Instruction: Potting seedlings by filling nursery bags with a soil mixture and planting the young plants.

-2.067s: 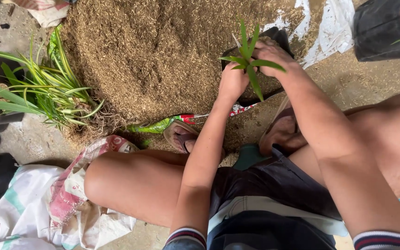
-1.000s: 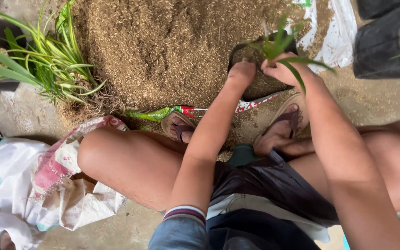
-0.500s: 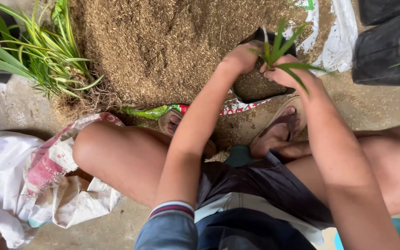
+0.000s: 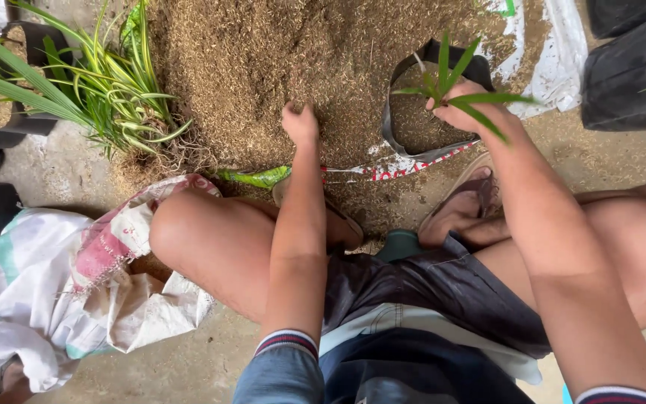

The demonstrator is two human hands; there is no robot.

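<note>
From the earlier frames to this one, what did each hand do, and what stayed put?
The left hand left the rim of the black grow bag and moved left onto the heap of brown husk mix, fingers dug in. The right hand stayed at the bag, holding the small green plant upright in it. The bag, the heap and the bundle of long-leaved plants did not shift.

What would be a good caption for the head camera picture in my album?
Right hand steadies a small green plant in a black grow bag while left hand digs into the husk pile.
</note>
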